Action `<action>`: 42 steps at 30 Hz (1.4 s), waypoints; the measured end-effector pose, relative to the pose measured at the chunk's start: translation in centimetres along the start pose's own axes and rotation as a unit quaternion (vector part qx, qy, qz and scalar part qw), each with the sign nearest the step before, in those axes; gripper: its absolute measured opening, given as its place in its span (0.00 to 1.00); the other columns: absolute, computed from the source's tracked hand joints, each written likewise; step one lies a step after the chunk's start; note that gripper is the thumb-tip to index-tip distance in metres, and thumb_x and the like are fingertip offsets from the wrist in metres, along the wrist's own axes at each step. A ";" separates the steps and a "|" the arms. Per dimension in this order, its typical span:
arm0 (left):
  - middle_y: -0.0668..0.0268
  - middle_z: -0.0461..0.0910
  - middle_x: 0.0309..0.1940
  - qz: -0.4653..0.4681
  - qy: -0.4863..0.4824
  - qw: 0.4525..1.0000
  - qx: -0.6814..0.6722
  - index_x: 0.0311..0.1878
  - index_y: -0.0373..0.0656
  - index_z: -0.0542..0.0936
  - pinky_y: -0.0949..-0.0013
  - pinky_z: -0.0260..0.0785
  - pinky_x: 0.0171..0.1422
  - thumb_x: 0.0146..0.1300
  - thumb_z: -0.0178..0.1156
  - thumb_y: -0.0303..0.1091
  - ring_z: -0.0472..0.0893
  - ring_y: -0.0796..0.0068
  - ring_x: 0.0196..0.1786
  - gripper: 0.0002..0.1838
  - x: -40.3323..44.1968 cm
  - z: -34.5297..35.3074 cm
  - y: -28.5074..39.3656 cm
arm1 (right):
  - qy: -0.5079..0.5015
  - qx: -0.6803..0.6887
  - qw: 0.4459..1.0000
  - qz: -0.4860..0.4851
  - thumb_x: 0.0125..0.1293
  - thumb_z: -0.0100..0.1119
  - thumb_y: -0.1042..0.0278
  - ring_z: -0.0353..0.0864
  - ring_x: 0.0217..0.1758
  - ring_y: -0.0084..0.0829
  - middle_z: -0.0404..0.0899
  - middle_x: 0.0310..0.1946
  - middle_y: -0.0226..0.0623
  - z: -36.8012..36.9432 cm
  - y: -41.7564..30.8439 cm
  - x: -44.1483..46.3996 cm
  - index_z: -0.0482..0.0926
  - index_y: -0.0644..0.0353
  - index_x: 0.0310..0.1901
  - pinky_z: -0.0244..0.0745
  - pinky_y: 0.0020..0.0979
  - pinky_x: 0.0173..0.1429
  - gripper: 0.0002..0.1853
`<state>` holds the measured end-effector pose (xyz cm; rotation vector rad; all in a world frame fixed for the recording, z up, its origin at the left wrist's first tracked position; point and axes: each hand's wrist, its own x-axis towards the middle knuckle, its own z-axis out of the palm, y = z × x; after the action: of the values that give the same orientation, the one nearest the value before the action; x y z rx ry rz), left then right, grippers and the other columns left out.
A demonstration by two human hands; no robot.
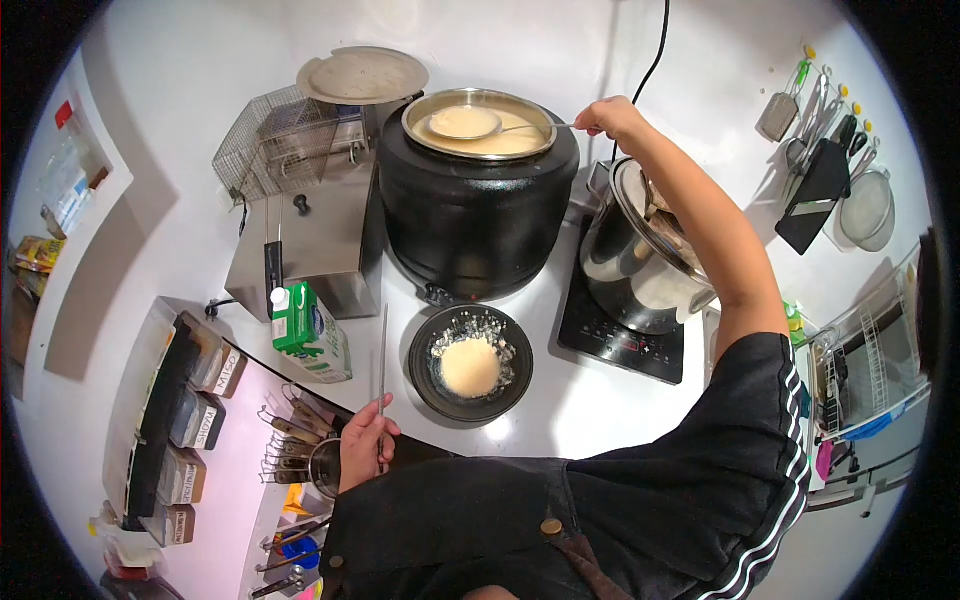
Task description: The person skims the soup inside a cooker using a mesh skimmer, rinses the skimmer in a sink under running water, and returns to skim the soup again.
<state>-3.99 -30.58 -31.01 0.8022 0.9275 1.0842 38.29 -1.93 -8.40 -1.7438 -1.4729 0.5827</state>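
Note:
My right hand [612, 118] is closed round the handle of a ladle [465, 123], whose wide bowl, full of creamy liquid, is at the mouth of a black soup kettle [478, 205]. Pale, creamy broth [515, 140] fills the kettle's steel insert. Low on the left, my left hand [367, 445] grips a long thin metal rod [383, 350], which points up and away from me; its exact kind is unclear. Just right of the rod, a black bowl [424, 385] holds a pool of creamy liquid with white bits round it.
A lidded steel pot [640, 265] stands on an induction cooker [620, 345] under my right forearm. Left of the kettle are a green carton [312, 335], a steel fryer [310, 240] and wire baskets [275, 135]. Labelled containers [200, 420] line the left side; utensils [820, 150] hang at right.

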 end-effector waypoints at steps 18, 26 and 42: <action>0.61 0.79 0.24 0.464 0.047 0.728 0.503 0.46 0.44 0.74 0.72 0.68 0.28 0.60 0.51 0.32 0.77 0.71 0.20 0.11 12.1 8.9 20.4 | -0.013 0.016 1.000 -0.021 0.42 0.62 0.69 0.75 0.27 0.24 0.78 0.21 0.34 -1.6 -1.0 -3.8 0.81 0.61 0.24 0.60 0.27 0.32 0.06; 0.58 0.80 0.27 0.518 0.098 0.628 0.573 0.39 0.45 0.81 0.64 0.70 0.36 0.53 0.53 0.32 0.79 0.60 0.30 0.11 16.1 10.6 20.0 | -0.009 0.023 1.000 -0.008 0.40 0.63 0.71 0.76 0.27 0.25 0.78 0.22 0.34 -1.7 -1.4 -5.6 0.80 0.61 0.23 0.59 0.26 0.31 0.06; 0.56 0.79 0.28 0.414 0.071 0.528 0.738 0.30 0.50 0.84 0.59 0.72 0.39 0.42 0.51 0.33 0.79 0.56 0.34 0.13 18.9 15.7 24.9 | -0.006 0.028 0.999 -0.018 0.40 0.63 0.71 0.76 0.27 0.26 0.78 0.21 0.37 -1.5 -1.0 -5.1 0.80 0.64 0.23 0.62 0.26 0.31 0.07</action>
<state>4.84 -7.01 -6.67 2.8549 1.6346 0.8885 37.60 -7.16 -7.36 -1.6691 -1.4788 0.6101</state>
